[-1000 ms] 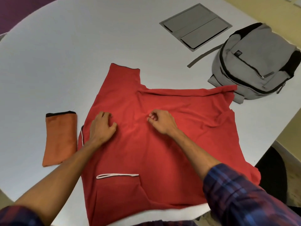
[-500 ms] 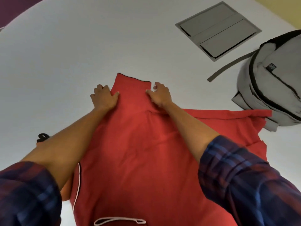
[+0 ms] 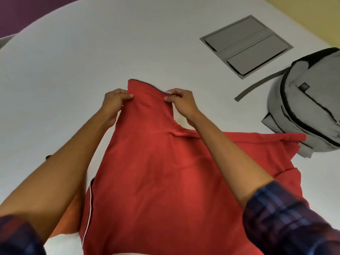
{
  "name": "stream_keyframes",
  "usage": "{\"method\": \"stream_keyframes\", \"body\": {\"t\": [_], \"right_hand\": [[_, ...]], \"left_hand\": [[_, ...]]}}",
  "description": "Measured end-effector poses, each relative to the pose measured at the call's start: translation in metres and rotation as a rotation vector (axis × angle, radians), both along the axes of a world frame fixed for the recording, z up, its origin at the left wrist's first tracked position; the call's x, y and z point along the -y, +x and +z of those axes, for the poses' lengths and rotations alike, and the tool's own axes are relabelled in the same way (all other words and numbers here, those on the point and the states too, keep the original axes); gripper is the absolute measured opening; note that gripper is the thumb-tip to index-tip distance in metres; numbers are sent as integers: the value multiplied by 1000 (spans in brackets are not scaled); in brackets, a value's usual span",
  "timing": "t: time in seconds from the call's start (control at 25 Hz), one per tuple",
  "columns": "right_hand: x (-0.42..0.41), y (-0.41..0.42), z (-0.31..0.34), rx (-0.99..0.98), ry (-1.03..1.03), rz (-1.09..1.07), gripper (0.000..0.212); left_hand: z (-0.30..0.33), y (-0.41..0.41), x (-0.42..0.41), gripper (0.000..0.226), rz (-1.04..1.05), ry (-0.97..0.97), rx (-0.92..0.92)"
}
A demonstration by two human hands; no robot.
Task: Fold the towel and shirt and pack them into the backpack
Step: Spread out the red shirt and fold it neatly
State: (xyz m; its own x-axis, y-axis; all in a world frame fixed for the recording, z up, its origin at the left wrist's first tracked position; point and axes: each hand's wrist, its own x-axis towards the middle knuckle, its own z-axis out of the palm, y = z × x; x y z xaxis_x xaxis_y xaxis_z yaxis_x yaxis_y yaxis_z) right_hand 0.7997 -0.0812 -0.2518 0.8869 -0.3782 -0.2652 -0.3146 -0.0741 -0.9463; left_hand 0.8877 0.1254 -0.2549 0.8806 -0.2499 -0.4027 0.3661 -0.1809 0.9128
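Red knit cloth, the shirt point(image 3: 165, 172), lies spread over the white table point(image 3: 92, 61) and serves as the landmark for everything else. Its body is broad and mostly smooth, with a few soft creases running from the middle toward its right edge, and a narrow sleeve stretches away at the far end, finished with a thin dark hem. Along the shirt's left edge runs a dark border with a white line of piping. The left hand point(image 3: 114, 103) pinches the left edge of that sleeve between thumb and curled fingers point(image 3: 127, 97), and the right hand point(image 3: 181, 104) pinches the right edge the same way, lifting the sleeve slightly off the table. Tucked just beside the shirt's near left edge, partly under the left forearm, lies the orange towel point(image 3: 70, 218), already folded. Right of the shirt sits the grey backpack point(image 3: 309, 107) with black trim, its lower corner touching the shirt's far right corner. Beyond the shirt, set into the table, is a grey hatch point(image 3: 246, 46).
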Motion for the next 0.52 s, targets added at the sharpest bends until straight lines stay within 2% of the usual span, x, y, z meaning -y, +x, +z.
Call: {"method": "stream_keyframes", "body": {"t": [0.08, 0.16, 0.28, 0.36, 0.44, 0.52], "right_hand": [[-10, -35, 12, 48, -51, 96, 22], [-23, -73, 3, 32, -165, 192, 24], [-46, -126, -24, -34, -381, 407, 17], [-58, -151, -39, -106, -489, 560, 30], [-67, -166, -49, -111, -625, 622, 50], [-74, -171, -54, -101, -757, 607, 69]], "left_hand": [[13, -26, -28, 12, -82, -79, 29], [14, -55, -54, 18, -196, -17, 86], [-4, -96, -84, 17, -483, 299, 132], [-19, -115, -96, 15, -640, 624, 247], [-35, -129, -103, 39, -632, 800, 447], [-45, -139, -98, 61, -565, 826, 600]]}}
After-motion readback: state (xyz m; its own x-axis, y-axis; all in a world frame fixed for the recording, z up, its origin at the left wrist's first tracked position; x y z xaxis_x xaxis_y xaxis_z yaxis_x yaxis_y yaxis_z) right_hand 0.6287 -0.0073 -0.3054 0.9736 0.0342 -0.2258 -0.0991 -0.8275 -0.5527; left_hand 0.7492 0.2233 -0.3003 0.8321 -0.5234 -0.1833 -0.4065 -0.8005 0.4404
